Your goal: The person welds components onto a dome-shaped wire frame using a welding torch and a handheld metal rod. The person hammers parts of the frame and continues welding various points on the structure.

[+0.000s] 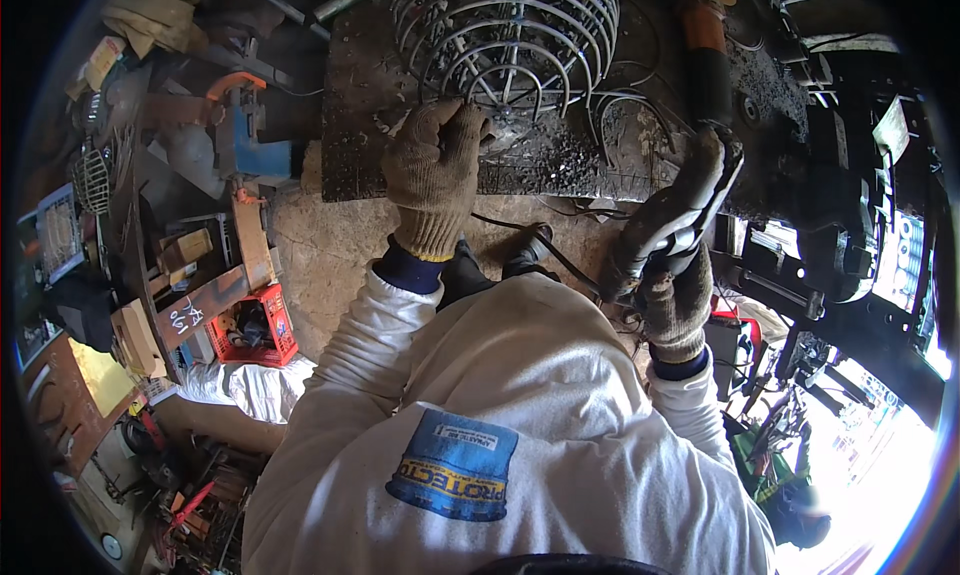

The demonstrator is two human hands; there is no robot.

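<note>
Far L, a wire grille (pixel 92 182) w/ thin parallel bars; then a red plastic crate (pixel 283 342), openwork sides, dark stuff inside, by a crinkled white sack (pixel 250 387). Above the crate, a blue metal bracket (pixel 262 158), flat & angular. My L hand (pixel 435 175), in coarse brown ribbed knit, is at the bench's near edge, fingers bunched narrow by the lower end of the round wire cage (pixel 512 40); can't tell if they pinch a wire. Cage sits on the bench (pixel 352 160), dark, rough & littered w/ black grit; bare hoops cross straight ribs. Black cable (pixel 572 263) runs below the bench edge btwn my hands. To the R, an orange-&-black angle grinder (pixel 707 60), disc at top. My R hand (pixel 677 315), same knit, is below it; a grey-black shape blocks the view, so can't tell its grip.
</note>
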